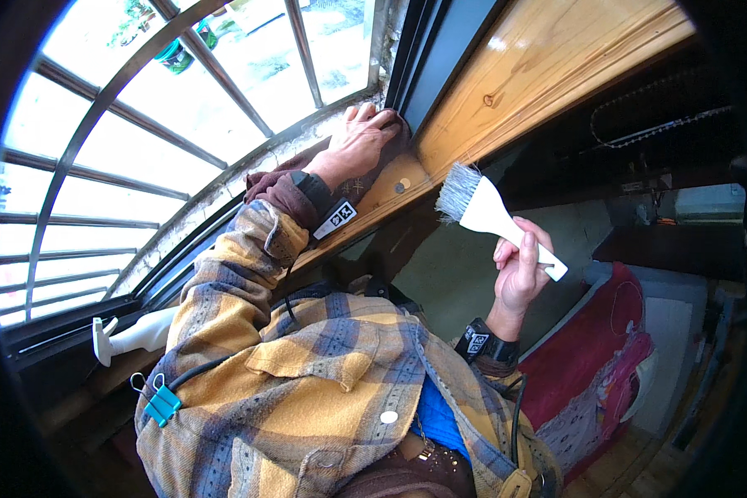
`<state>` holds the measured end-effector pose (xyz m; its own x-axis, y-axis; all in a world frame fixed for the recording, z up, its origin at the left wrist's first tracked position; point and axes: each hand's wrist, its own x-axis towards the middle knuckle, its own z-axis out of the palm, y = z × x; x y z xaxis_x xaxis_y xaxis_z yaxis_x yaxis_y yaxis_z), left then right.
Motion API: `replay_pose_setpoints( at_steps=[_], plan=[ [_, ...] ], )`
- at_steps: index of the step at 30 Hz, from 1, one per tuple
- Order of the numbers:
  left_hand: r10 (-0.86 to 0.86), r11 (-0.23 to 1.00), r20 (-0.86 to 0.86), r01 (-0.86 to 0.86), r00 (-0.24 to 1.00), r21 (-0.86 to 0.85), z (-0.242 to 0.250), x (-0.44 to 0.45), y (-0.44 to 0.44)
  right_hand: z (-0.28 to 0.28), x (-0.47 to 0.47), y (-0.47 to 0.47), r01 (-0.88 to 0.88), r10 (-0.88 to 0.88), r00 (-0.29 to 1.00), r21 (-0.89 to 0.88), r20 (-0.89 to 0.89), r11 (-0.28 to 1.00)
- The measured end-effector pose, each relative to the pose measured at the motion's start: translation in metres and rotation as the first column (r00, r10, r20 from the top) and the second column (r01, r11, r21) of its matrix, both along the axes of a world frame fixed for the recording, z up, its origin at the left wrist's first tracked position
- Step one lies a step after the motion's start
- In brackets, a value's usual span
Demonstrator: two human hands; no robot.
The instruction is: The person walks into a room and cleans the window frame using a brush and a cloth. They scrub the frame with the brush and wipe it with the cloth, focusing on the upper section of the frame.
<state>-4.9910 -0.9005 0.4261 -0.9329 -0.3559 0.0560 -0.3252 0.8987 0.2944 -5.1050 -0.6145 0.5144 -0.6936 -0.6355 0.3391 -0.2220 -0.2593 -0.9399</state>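
My left hand rests with curled fingers on a dark brown cloth, pressing it into the corner of the window sill by the frame. More of the cloth is bunched under the wrist and along the sill. In my right hand is a brush with a flat white handle, held between thumb and fingers. Its grey bristles point up and left, just off the edge of the wooden sill. The bristles look splayed.
Curved metal window bars and a black sliding frame border the sill. A wooden panel runs to the upper right. Behind my left sleeve is a white spray bottle. Red fabric lies at lower right.
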Motion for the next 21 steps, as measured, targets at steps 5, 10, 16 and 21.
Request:
replay_pose_setpoints(
  at_steps=[5,10,16,21],
  plan=[
    [0.069,0.994,0.000,-0.069,0.998,-0.079,0.008,-0.002,0.011,0.006,0.002,-0.010,-0.019,0.018,0.999,0.025,0.036,1.000],
    [0.163,0.986,0.068,-0.162,0.984,-0.027,0.015,-0.009,0.010,0.008,0.004,-0.014,-0.047,0.046,0.998,0.026,0.032,0.999],
    [0.175,0.983,0.009,-0.174,0.985,-0.052,0.010,-0.007,-0.002,0.002,0.001,-0.010,-0.047,0.046,0.999,0.043,0.008,0.998],
    [0.190,0.976,-0.001,-0.189,0.982,-0.108,0.007,0.001,0.004,-0.003,-0.004,-0.001,-0.042,0.042,0.999,0.032,-0.007,0.999]
  ],
)
